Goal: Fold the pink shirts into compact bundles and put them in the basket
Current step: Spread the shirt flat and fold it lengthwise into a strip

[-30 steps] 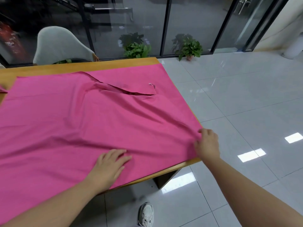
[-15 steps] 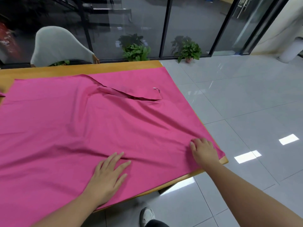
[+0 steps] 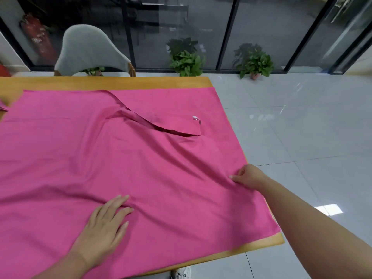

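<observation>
The wooden table was covered by a pink shirt, pressed flat by the left hand and pinched by the right hand; its left portion was cut off.

— Was the scene well lit?
— Evenly, from overhead; ceiling lights glared off the floor tiles and the glass wall stayed dark.
— Sharp?
— Slightly soft throughout, with wide-angle bending at the edges and faint shadows under the hands
</observation>
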`<state>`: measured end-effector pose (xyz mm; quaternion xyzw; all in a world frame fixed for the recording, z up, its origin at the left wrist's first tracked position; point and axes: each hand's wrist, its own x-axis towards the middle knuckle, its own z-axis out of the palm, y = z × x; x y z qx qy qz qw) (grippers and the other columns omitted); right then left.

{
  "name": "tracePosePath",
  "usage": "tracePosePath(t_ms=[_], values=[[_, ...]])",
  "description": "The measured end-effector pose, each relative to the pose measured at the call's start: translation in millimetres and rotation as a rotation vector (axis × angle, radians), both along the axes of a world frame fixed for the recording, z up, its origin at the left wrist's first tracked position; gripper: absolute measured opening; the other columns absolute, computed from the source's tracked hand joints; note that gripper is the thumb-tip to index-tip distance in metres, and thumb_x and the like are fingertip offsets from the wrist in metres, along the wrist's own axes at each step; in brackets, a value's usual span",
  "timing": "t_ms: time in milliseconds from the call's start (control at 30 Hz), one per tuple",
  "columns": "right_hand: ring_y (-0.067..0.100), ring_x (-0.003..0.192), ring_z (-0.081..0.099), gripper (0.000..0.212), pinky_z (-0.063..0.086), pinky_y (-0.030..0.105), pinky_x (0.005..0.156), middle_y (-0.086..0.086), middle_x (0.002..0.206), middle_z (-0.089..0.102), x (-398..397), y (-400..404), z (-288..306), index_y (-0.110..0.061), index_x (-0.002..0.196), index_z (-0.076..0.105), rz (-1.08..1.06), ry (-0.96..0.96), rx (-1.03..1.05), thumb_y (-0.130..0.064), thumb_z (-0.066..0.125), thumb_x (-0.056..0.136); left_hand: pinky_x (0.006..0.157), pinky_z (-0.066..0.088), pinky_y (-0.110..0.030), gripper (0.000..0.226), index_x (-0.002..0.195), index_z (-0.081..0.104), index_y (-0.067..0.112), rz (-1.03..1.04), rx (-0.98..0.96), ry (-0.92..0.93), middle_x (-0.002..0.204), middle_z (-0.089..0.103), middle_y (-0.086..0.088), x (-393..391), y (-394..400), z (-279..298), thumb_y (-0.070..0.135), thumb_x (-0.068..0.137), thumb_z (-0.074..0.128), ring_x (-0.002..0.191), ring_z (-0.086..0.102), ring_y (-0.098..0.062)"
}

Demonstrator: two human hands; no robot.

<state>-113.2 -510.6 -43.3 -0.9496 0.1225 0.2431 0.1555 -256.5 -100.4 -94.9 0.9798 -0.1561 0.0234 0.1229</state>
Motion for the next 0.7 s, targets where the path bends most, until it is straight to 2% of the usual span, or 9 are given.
tracePosePath(t_ms=[100,167,233,300,367,500,633,700], values=[[0.022,0.066,0.047,0.042,0.029,0.024,0.05,0.0,0.057,0.045,3.3,1.6,-3.7,-0.018,0.055,0.042,0.091,-0.019,0.008,-0.03,0.067,0.086,0.107,0.015,-0.027,0.049,0.113,0.055,0.025,0.009,0.014,0.018,0.136,0.048,-0.003,0.2,0.0,-0.3,0.045,0.101,0.013,0.125,0.041,-0.02],[0.024,0.075,0.05,0.039,0.029,0.032,0.054,0.0,0.064,0.048,1.8,4.5,-5.2,-0.018,0.06,0.038,0.146,-0.059,-0.011,-0.026,0.06,0.091,0.108,0.014,-0.028,0.05,0.113,0.057,0.024,0.018,0.035,0.028,0.137,0.047,-0.003,-1.0,0.0,0.6,0.045,0.101,0.012,0.127,0.04,-0.021],[0.031,0.088,0.056,0.028,0.03,0.034,0.063,0.011,0.085,0.06,-1.4,5.1,-3.3,-0.015,0.071,0.038,0.109,-0.159,0.005,-0.021,0.052,0.096,0.108,0.013,-0.028,0.051,0.113,0.057,0.023,0.016,0.051,0.039,0.139,0.046,-0.003,-1.6,-0.1,1.7,0.044,0.101,0.012,0.129,0.039,-0.021],[0.038,0.097,0.057,0.016,0.032,0.036,0.069,0.023,0.1,0.06,-5.9,1.0,0.4,-0.009,0.086,0.038,-0.006,-0.288,0.093,-0.018,0.046,0.099,0.109,0.013,-0.029,0.05,0.114,0.055,0.022,0.007,0.059,0.051,0.14,0.045,-0.004,-1.0,-0.9,3.3,0.045,0.101,0.013,0.13,0.037,-0.021],[0.04,0.096,0.056,0.016,0.03,0.035,0.067,0.025,0.098,0.058,-10.9,-3.9,-2.1,-0.007,0.092,0.037,-0.066,-0.337,0.149,-0.018,0.044,0.1,0.109,0.012,-0.029,0.051,0.117,0.054,0.022,-0.002,0.082,0.067,0.141,0.043,-0.005,-0.6,-1.1,5.4,0.047,0.1,0.014,0.131,0.036,-0.021],[0.039,0.093,0.056,0.017,0.03,0.034,0.066,0.014,0.085,0.051,-17.5,-6.8,-11.7,-0.007,0.092,0.039,-0.103,-0.352,0.192,-0.021,0.044,0.1,0.112,0.009,-0.032,0.051,0.126,0.048,0.024,-0.081,0.14,0.087,0.144,0.04,-0.006,1.9,-3.2,10.6,0.05,0.099,0.014,0.136,0.03,-0.022],[0.037,0.094,0.057,0.016,0.03,0.032,0.066,0.022,0.093,0.06,-22.1,-6.9,-14.5,-0.008,0.091,0.046,-0.095,-0.349,0.183,-0.021,0.042,0.1,0.113,0.013,-0.036,0.052,0.134,0.043,0.025,-0.233,0.141,0.041,0.149,0.033,-0.001,8.5,-34.5,7.7,0.051,0.098,0.016,0.142,0.019,-0.017],[0.038,0.093,0.058,0.018,0.03,0.033,0.066,0.024,0.096,0.062,-26.7,-9.8,-14.3,-0.005,0.098,0.051,-0.07,-0.373,0.181,-0.02,0.041,0.101,0.113,0.014,-0.038,0.05,0.138,0.041,0.025,-0.288,0.155,0.022,0.151,0.031,0.0,9.5,-49.2,3.1,0.049,0.097,0.024,0.143,0.017,-0.016]])
